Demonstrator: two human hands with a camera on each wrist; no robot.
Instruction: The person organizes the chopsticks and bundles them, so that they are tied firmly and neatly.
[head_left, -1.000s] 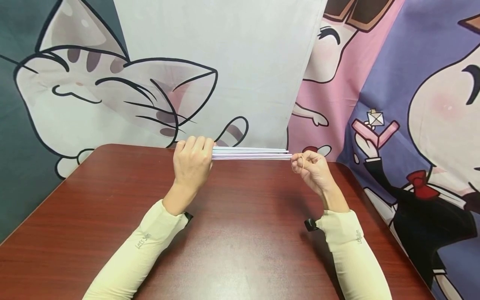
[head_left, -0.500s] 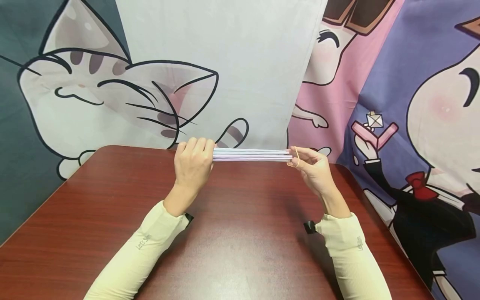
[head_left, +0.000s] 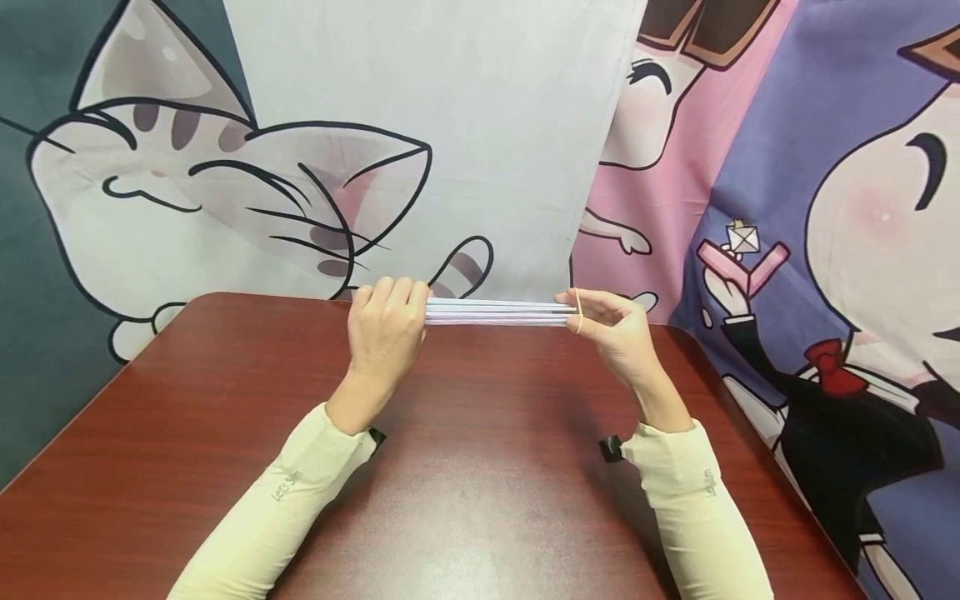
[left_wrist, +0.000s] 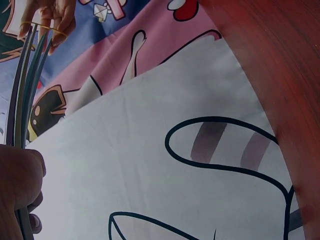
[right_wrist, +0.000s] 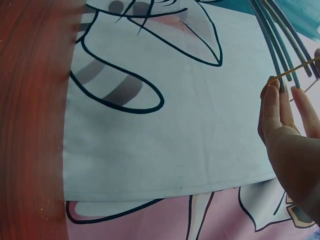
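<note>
A bundle of several slim, pale sticks (head_left: 495, 313) lies level above the far part of the table, their right ends slightly fanned. My left hand (head_left: 386, 329) grips the left end, with the fingers wrapped over it and hiding that part. Around the spread thumb and fingertips of my right hand (head_left: 618, 333), a thin orange rubber band (head_left: 579, 310) is stretched. In the right wrist view, the stick ends (right_wrist: 287, 75) reach the loop, between the thumb and fingers. The left wrist view shows the same band (left_wrist: 59, 33) across the far ends of the sticks.
The brown wooden table (head_left: 465, 467) lies beneath both arms. Behind it hangs a cloth backdrop (head_left: 480, 125) with a cartoon cat and figures, close to the table's far edge. A small black device (head_left: 611, 448) sits at the right wrist.
My right fingers, curled together on the band earlier, have spread and stretched it into a loop. That hand has moved left, bringing the band over the stick ends. The left hand barely moves.
</note>
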